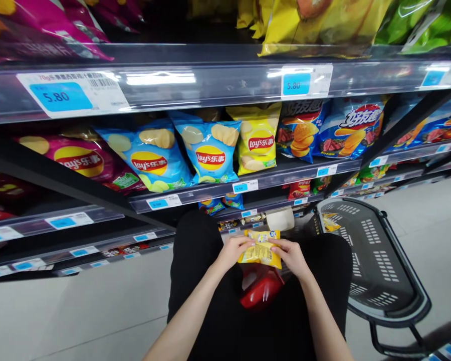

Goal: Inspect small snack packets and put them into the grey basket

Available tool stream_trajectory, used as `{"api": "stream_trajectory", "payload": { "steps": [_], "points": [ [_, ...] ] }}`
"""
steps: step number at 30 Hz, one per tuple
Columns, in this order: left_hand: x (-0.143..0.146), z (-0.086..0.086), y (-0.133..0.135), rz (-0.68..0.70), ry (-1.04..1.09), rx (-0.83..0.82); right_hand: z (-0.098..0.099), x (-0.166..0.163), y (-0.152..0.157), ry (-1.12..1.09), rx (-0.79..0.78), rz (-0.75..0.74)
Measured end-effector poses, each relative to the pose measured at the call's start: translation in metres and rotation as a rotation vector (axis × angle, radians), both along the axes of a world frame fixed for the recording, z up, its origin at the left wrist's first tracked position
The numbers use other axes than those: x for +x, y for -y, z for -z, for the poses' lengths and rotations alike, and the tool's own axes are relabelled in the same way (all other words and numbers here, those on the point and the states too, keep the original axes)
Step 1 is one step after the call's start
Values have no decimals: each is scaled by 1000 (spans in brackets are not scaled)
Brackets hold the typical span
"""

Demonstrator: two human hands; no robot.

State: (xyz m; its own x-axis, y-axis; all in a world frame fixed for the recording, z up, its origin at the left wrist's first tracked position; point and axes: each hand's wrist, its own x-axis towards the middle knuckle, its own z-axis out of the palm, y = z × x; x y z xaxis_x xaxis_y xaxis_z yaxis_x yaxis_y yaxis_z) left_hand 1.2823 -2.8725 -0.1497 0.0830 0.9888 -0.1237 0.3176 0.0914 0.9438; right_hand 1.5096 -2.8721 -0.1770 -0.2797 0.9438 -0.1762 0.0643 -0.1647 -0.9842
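Both my hands grip a small yellow snack packet [260, 249] low in front of me, above my black-clad legs. My left hand [236, 249] pinches its left edge, fingers curled round it. My right hand [291, 253] grips the right edge the same way. A red packet [261, 291] lies on my lap just below the yellow one. In front of me stand shop shelves with blue Lay's crisp bags [210, 150], a yellow Lay's bag [257, 143] and a pink Lay's bag [84, 160].
A black plastic shopping basket [376, 265] stands on the pale floor to my right, with a yellow item inside near its far rim. Shelf rails carry blue price tags [62, 96]. Lower shelves hold more small packets. Pale floor tiles [97, 311] spread to the left.
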Motion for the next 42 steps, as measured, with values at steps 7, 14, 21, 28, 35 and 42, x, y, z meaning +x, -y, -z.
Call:
{"api": "stream_trajectory", "payload": {
  "steps": [7,14,21,28,35,42],
  "points": [
    [0,4,-1,12,-89,-15,-3,6,-2,-82,-72,-68],
    [2,7,-4,22,-106,-18,-6,5,-3,-98,-47,-50],
    [3,13,-4,31,-86,-29,-12,2,-2,134,141,96],
    [5,10,3,81,-76,-10,-18,7,-6,320,223,152],
    [8,8,6,60,-151,118,-14,1,-6,317,174,178],
    [13,8,7,12,-237,207,-5,0,-7,196,98,153]
  ]
}}
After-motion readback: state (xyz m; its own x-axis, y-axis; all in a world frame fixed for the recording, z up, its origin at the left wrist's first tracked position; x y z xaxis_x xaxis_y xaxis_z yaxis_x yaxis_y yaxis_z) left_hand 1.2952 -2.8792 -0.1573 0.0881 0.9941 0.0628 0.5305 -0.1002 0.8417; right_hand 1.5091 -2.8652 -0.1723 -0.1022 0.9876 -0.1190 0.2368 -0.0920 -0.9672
